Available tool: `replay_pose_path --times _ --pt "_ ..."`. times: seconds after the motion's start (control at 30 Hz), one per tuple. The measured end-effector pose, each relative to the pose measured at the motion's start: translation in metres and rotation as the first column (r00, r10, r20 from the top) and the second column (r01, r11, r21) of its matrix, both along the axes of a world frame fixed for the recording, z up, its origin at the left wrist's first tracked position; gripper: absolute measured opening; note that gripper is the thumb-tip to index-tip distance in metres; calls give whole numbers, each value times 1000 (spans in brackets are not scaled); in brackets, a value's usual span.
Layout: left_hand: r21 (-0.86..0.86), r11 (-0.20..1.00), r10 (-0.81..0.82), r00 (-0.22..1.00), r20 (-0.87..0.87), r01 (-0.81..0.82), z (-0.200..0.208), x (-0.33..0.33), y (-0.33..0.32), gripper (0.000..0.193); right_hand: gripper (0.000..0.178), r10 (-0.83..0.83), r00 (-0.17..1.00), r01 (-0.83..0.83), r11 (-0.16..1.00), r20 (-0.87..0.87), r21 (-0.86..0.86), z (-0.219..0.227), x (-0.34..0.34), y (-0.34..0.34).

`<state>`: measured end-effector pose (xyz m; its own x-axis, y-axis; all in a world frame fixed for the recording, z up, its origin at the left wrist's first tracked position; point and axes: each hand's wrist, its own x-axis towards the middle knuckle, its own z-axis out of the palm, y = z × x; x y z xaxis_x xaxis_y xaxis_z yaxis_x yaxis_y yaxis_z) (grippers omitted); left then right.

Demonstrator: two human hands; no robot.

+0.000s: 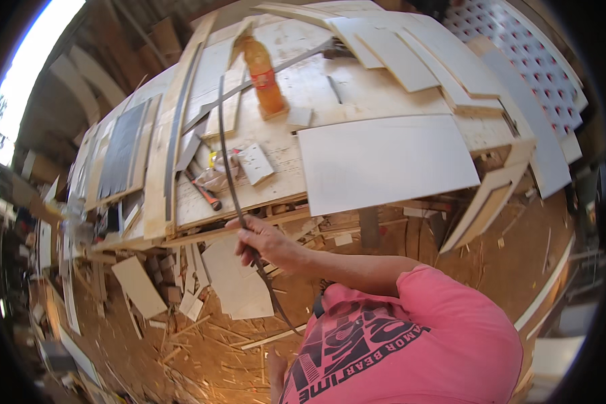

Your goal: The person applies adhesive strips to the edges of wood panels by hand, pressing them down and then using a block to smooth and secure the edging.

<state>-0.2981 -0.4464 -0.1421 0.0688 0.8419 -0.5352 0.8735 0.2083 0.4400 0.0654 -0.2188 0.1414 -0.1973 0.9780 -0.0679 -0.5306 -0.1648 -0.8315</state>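
Right hand (266,241) fisted around 1 long dark curved strip (225,145), strip across palm, above workbench (357,87)

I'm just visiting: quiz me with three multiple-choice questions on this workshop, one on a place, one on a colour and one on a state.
1. Where does the orange bottle stand?
A. on the floor among the offcuts
B. on the workbench
C. in a hand

2. What colour is the person's shirt?
A. pink
B. green
C. white

3. How is the long dark strip?
A. lying flat on the floor
B. rolled into a tight coil
C. gripped in a hand and bowed in a curve

Answers:
1 B: the orange bottle stands upright on the workbench, beyond the large pale board.
2 A: the shirt is pink with a dark print.
3 C: the right hand is closed round the dark strip, which arcs up over the workbench.
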Motion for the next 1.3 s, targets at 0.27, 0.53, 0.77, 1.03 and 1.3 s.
replay_pose_path --times 0.27,0.53,0.77,1.03,1.3 --pt "341 939 -309 526 793 37 297 245 229 54 24 -160 954 145 987 253 74 -55 -14 -81" --pt "331 940 -321 515 795 76 311 331 224 46 29 -199 877 166 980 437 113 -49 34 -90" --pt "479 813 -436 199 878 -331 402 319 266 45 38 125 862 -138 990 491 -10 -32 61 -92" --pt "550 437 -671 150 726 -711 505 183 337 31 33 189 698 -249 968 691 -13 -21 47 -67" --pt "375 561 -437 121 891 -737 415 12 407 30 36 98 566 -282 956 819 80 0 97 -65"
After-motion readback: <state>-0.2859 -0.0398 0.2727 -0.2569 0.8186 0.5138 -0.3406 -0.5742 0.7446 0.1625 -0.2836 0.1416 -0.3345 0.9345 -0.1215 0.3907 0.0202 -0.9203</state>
